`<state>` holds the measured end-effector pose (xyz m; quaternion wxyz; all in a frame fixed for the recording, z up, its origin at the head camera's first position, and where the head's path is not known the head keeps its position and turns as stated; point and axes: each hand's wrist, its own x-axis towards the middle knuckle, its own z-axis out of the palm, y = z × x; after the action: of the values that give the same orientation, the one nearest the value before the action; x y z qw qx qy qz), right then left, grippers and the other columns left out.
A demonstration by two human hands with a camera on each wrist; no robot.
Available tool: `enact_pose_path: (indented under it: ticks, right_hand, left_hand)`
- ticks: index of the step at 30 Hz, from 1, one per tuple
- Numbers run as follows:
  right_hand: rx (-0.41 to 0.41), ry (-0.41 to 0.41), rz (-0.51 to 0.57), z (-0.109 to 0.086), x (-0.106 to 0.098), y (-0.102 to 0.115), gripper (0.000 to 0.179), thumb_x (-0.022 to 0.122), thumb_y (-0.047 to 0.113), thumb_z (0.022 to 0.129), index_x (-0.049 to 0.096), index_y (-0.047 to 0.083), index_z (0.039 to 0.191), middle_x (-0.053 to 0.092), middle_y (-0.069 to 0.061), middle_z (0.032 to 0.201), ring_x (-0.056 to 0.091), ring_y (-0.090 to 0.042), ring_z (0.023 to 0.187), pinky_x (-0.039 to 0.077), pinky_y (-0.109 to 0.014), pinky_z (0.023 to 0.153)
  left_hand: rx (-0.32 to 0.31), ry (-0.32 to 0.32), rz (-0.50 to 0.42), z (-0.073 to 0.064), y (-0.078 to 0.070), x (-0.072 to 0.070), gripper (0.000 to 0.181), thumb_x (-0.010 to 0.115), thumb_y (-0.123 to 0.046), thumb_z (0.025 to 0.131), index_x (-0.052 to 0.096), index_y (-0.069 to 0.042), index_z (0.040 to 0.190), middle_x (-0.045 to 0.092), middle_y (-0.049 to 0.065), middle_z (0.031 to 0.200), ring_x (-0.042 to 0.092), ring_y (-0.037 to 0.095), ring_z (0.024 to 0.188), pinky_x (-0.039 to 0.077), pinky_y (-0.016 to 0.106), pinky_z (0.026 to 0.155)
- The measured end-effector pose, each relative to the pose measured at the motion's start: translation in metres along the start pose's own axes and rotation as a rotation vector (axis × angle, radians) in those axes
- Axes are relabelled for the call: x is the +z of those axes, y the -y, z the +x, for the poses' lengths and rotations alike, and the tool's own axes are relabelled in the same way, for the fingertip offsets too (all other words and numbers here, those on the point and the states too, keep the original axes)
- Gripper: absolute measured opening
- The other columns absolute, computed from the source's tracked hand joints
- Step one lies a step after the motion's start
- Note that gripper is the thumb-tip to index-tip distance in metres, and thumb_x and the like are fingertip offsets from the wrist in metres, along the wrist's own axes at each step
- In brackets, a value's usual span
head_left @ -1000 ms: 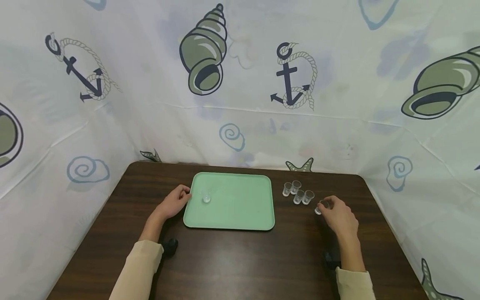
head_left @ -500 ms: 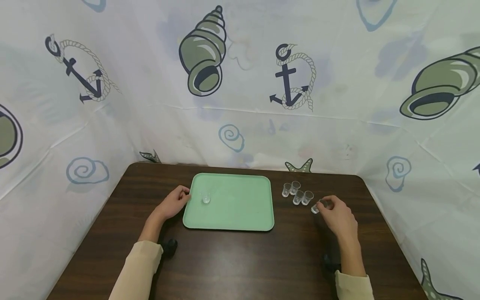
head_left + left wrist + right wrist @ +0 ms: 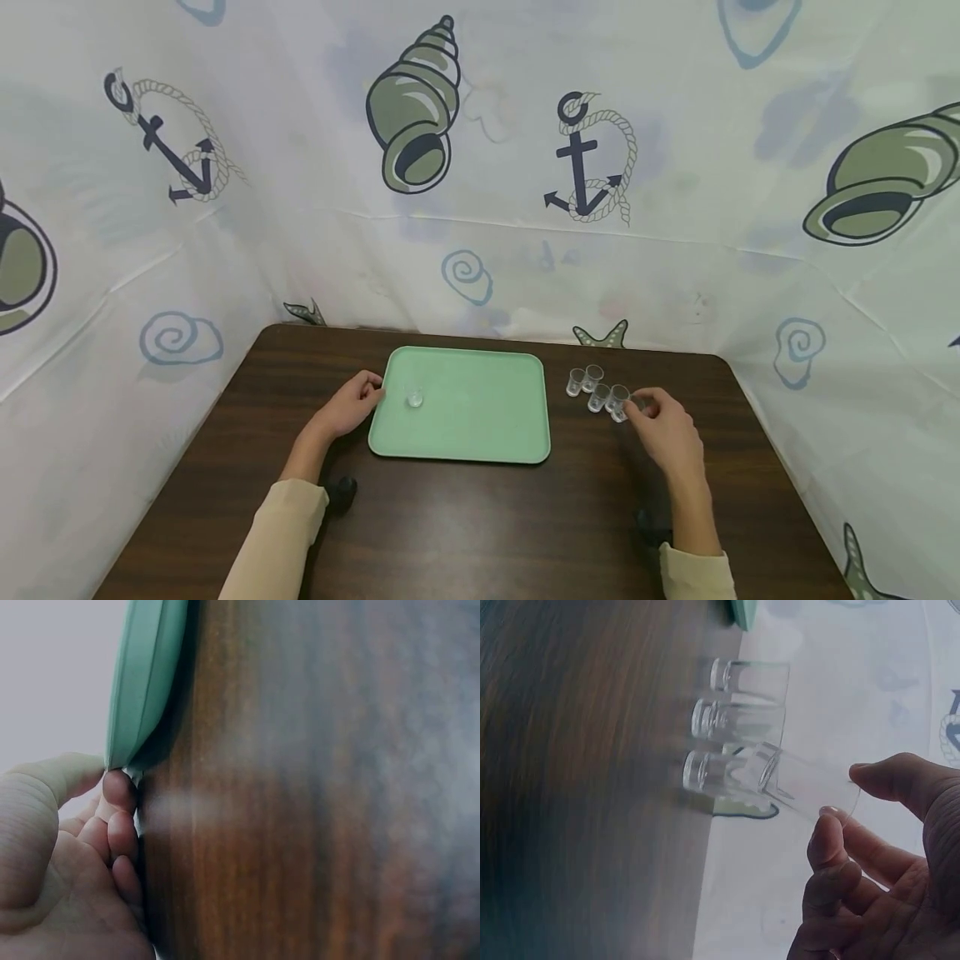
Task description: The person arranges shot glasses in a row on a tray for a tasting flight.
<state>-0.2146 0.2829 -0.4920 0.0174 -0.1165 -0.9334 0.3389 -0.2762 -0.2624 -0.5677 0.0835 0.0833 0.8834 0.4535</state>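
The thumb and fingertips of my right hand (image 3: pixel 666 429) pinch a clear shot glass (image 3: pixel 810 784) near its rim. In the right wrist view this glass hangs tilted, its base off the table and in front of the standing shot glasses (image 3: pixel 739 720). My left hand (image 3: pixel 348 406) grips the left edge of a green tray (image 3: pixel 480 408), with the thumb over the rim (image 3: pixel 146 682) and the fingers curled below it. One small clear glass (image 3: pixel 414 398) stands on the tray's left part.
Right of the tray, several clear shot glasses (image 3: pixel 576 382) stand close together on the dark wooden table (image 3: pixel 480 525). Behind the table's far edge hangs a white cloth (image 3: pixel 510 167) printed with shells and anchors.
My right hand has moved left with the shot glass, from the right of the standing glasses to right beside them. The left hand stays at the tray's edge.
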Motion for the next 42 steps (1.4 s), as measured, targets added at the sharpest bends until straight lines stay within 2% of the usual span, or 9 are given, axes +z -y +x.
enact_pose_path:
  ticks: [7,13,17,22,30,37,42]
  right_hand:
    - [-0.062,-0.021,0.115,0.001,0.008,0.014,0.045,0.064,0.045,0.106,0.067,0.013,0.138,0.063,-0.011,0.103,0.055,-0.024,0.08,0.042,-0.035,0.064]
    - [-0.111,-0.022,0.187,0.001,0.021,0.027,0.04,0.067,0.04,0.106,0.069,0.012,0.134,0.061,-0.009,0.098,0.054,-0.024,0.079,0.042,-0.035,0.065]
    - [-0.131,-0.019,0.201,0.001,0.031,0.034,0.038,0.068,0.037,0.105,0.07,0.012,0.134,0.063,-0.009,0.098,0.055,-0.024,0.077,0.043,-0.035,0.064]
    - [-0.142,-0.016,0.216,-0.001,0.043,0.043,0.034,0.068,0.037,0.105,0.071,0.015,0.131,0.062,-0.008,0.098,0.055,-0.023,0.076,0.042,-0.033,0.062]
    - [-0.178,0.015,0.278,-0.004,0.064,0.059,0.032,0.071,0.036,0.104,0.073,0.016,0.129,0.062,-0.006,0.095,0.051,-0.021,0.072,0.04,-0.033,0.06]
    - [-0.174,0.03,0.268,-0.005,0.084,0.072,0.036,0.072,0.04,0.102,0.074,0.015,0.128,0.069,-0.005,0.094,0.059,-0.019,0.078,0.044,-0.034,0.062]
    - [-0.174,0.054,0.275,-0.008,0.098,0.078,0.036,0.074,0.041,0.102,0.074,0.017,0.129,0.072,-0.003,0.091,0.064,-0.018,0.079,0.046,-0.034,0.063]
  left_hand:
    - [-0.052,-0.016,0.001,-0.002,-0.009,0.001,0.039,0.05,-0.024,0.115,0.05,0.005,0.142,0.046,0.003,0.083,0.043,0.018,0.069,0.04,0.033,0.07]
    - [-0.046,-0.025,0.018,-0.003,-0.011,0.003,0.038,0.051,-0.023,0.115,0.051,0.004,0.142,0.048,0.004,0.085,0.045,0.019,0.071,0.04,0.034,0.071]
    - [-0.028,-0.019,0.02,-0.004,-0.011,0.003,0.039,0.05,-0.023,0.115,0.05,0.005,0.142,0.047,0.004,0.085,0.043,0.018,0.069,0.039,0.034,0.069]
    - [-0.049,-0.019,0.01,-0.004,-0.014,0.003,0.039,0.052,-0.024,0.115,0.05,0.004,0.144,0.048,0.006,0.087,0.044,0.018,0.07,0.039,0.035,0.07]
    - [-0.077,-0.036,0.043,-0.003,-0.01,0.004,0.039,0.052,-0.026,0.115,0.052,0.001,0.143,0.05,0.005,0.089,0.048,0.02,0.075,0.04,0.035,0.072]
    - [-0.075,-0.049,0.051,-0.002,-0.01,0.005,0.038,0.051,-0.026,0.115,0.052,0.0,0.143,0.052,0.006,0.091,0.049,0.021,0.077,0.04,0.036,0.073]
    - [-0.068,-0.047,0.054,-0.006,-0.011,0.006,0.038,0.051,-0.026,0.115,0.053,0.001,0.142,0.053,0.006,0.093,0.05,0.02,0.078,0.04,0.035,0.074]
